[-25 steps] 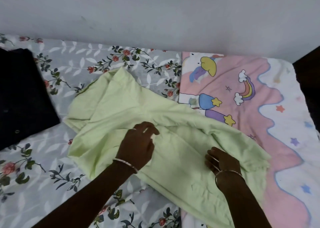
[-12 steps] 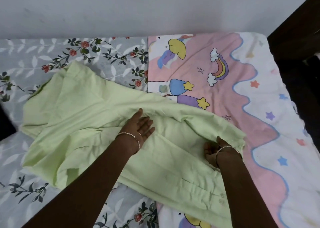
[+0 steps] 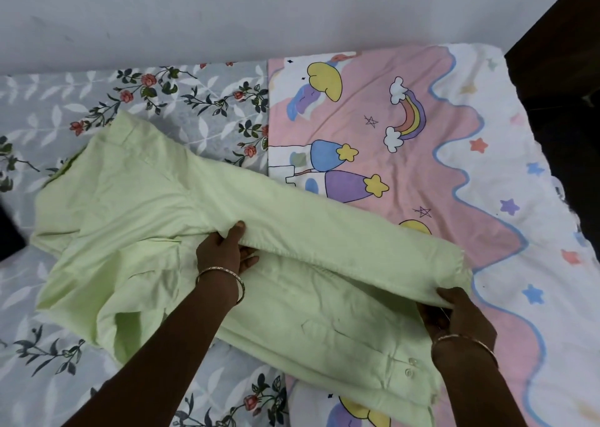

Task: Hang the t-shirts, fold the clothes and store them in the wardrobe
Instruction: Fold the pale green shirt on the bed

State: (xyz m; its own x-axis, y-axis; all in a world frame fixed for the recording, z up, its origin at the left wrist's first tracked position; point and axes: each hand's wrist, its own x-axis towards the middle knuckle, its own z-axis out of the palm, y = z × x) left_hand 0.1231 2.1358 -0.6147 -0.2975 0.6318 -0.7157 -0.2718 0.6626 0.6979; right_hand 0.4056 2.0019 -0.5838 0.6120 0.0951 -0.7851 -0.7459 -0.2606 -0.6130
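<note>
**Grey floral sheet [image 3: 201,101] plus pink rainbow sheet [image 3: 454,173], light green shirt [image 3: 136,218] on top**

The shirt's sprawled across both sheets, buttons down by the near edge. Left hand [image 3: 224,251] pinches the folded-over edge mid-shirt, thumb on top. Right hand [image 3: 461,316] grips that same fold at its end, fingers curled into the cloth.

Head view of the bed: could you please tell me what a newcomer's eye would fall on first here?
A pale green shirt sprawls across the middle of the view, its far edge folded over and gripped by both hands: the left hand at mid-length, the right hand at the right end. Beneath it, a grey floral sheet on the left meets a pink rainbow-print sheet on the right.
</note>
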